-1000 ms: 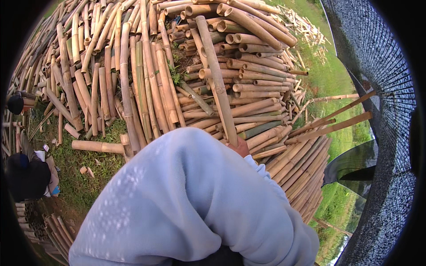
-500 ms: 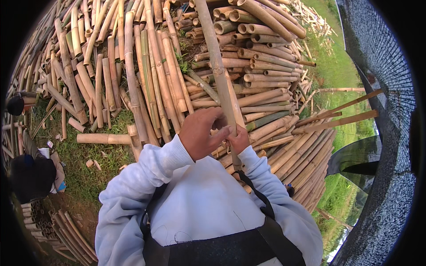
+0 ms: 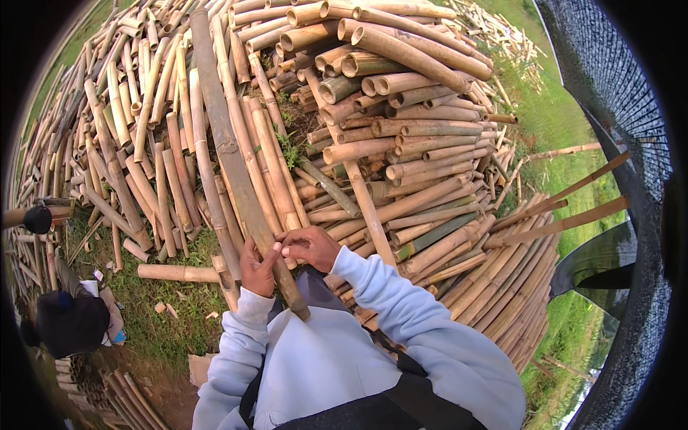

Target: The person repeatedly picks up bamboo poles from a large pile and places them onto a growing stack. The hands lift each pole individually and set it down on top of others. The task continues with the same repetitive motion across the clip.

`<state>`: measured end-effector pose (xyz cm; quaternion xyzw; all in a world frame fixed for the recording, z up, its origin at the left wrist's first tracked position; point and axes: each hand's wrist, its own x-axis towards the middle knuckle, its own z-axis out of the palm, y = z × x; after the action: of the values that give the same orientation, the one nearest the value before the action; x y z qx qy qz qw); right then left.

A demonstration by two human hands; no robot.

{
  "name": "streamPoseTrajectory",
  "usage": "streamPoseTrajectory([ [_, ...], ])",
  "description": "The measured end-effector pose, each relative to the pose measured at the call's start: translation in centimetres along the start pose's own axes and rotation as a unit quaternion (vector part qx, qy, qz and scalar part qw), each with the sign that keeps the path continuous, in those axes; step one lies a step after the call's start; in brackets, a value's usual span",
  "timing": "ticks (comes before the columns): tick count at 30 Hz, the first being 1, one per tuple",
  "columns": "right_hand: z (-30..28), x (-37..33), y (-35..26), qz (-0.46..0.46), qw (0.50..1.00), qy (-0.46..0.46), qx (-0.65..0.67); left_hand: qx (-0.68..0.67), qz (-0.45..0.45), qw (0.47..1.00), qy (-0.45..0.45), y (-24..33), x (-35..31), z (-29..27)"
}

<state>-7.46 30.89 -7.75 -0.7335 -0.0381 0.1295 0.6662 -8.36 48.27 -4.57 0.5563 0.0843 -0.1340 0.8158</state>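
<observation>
A long brownish bamboo pole [image 3: 231, 154] slants from the far left down to its near end in front of my light sweatshirt. My left hand [image 3: 256, 271] is closed on this pole close to its near end, its thumb lying across the top. My right hand [image 3: 313, 246] reaches over from the right with curled fingers, the fingertips pinched together on top of the pole beside my left thumb. Whatever sits in that pinch is too small or hidden to make out. Right of the pole, a pale bamboo strip [image 3: 367, 208] leans against stacked bamboo.
Cut bamboo poles [image 3: 430, 132] are stacked on the right, and many more [image 3: 136, 122] lie across the far left. Short bamboo pieces [image 3: 179, 273] rest on the grass. A person in dark clothing [image 3: 68, 322] is at the left. Dark netting [image 3: 609, 64] hangs at the right.
The pole's far end has swung left, away from the pale strip. My hands have shifted left and nearer to me, and my right hand has come up over the pole.
</observation>
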Motion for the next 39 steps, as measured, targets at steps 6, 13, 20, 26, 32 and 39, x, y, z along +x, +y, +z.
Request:
streamPoseTrajectory([
  [6, -22.5, 16.1, -6.7, 0.021, 0.886, 0.406, 0.225, 0.154, 0.013, 0.977, 0.149, -0.5, -1.2, -2.8],
  [13, -32.6, 30.8, -11.0, 0.108, 0.771, 0.482, 0.402, -0.085, 0.115, 0.957, 0.253, -0.4, 2.9, -0.3],
  [20, -34.0, 33.6, -11.7, 0.11, 0.75, 0.467, 0.456, -0.027, 0.132, 0.919, 0.37, -1.1, 2.2, -4.7],
  [26, -33.9, 33.3, -12.7, 0.108, 0.733, 0.506, 0.441, 0.111, 0.081, 0.891, 0.433, -0.8, -1.5, -9.1],
  [32, -32.7, 30.1, -13.8, 0.117, 0.719, 0.551, 0.408, 0.139, 0.078, 0.885, 0.437, -2.3, -2.9, -12.2],
  [39, -28.3, 19.5, -7.9, -0.157, 0.654, 0.454, 0.585, 0.267, -0.008, 0.845, 0.463, -3.6, -7.0, -18.9],
])
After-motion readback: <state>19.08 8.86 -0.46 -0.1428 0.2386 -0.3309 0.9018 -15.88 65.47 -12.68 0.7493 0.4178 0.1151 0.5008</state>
